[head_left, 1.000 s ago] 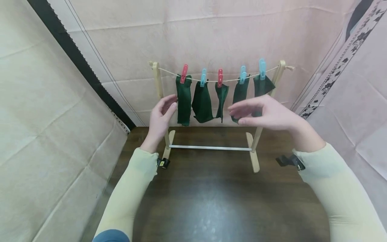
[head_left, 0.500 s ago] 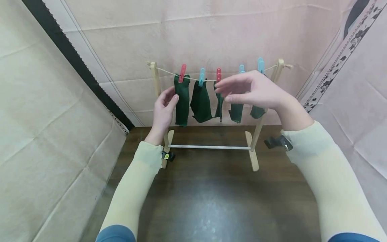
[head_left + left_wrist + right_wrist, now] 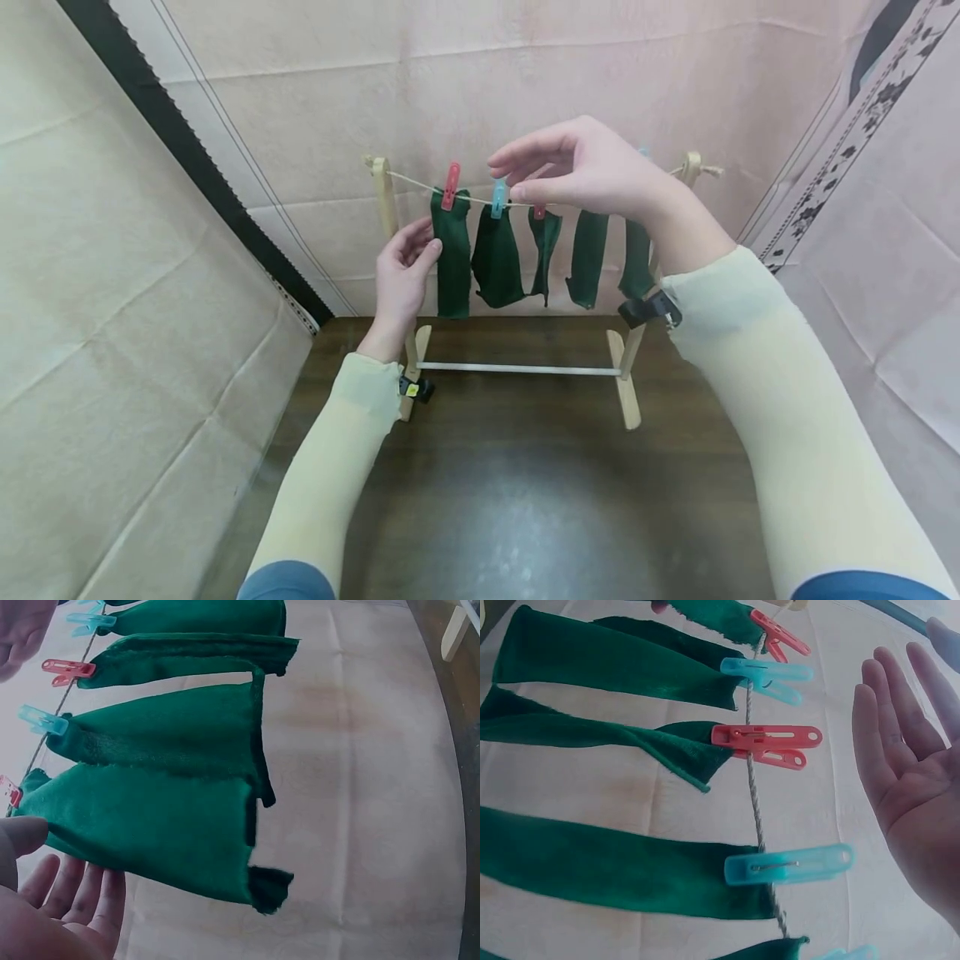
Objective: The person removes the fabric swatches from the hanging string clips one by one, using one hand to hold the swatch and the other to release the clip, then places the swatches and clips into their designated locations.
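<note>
The left hand (image 3: 402,271) was loose at a green cloth (image 3: 452,258), and the right hand (image 3: 600,171) held nothing.
Left thumb and fingers were apart at the left edge of this leftmost cloth; I could not tell if they pressed it. The right hand's gently bent fingers were near a blue peg (image 3: 498,201), not touching it. Plastic red pegs (image 3: 765,739) and blue ones held five soft, floppy cloths (image 3: 497,262) on a twisty string (image 3: 754,802), tied to a pale wooden stand (image 3: 385,200) on the dark, shiny table (image 3: 510,475).
</note>
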Motion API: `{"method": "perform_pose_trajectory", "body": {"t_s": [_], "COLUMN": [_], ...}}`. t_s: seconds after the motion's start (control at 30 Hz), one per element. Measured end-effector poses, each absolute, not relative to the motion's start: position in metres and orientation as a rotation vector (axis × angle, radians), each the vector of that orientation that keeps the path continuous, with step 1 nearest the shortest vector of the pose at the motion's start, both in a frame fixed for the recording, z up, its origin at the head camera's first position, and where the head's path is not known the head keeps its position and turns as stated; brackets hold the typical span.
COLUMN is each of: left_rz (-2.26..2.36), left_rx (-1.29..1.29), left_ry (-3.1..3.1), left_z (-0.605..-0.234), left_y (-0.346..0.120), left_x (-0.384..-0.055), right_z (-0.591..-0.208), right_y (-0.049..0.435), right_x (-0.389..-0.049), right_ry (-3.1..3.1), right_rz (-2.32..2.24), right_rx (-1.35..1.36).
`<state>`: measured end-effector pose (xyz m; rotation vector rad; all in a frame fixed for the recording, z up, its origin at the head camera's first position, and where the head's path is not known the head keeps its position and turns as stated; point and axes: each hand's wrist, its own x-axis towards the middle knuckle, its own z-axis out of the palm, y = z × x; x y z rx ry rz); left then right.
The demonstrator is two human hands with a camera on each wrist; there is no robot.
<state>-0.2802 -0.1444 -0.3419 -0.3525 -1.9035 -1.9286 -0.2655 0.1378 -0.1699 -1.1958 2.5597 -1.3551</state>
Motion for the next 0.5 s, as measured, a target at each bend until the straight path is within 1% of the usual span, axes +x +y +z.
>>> {"method": "perform_pose_trajectory", "body": {"t_s": [0.5], "left_rz": [-1.943], "left_rx": [-0.309], "left_ry": [-1.903], "left_z": [-0.345], "left_y": [-0.146], "left_x": [-0.28], "right_z": [-0.163], "right_y": [0.122], "right_x": [-0.285], "right_ry": [2.603], "right_rz": [-1.314], "right_rx": [-1.143]}}
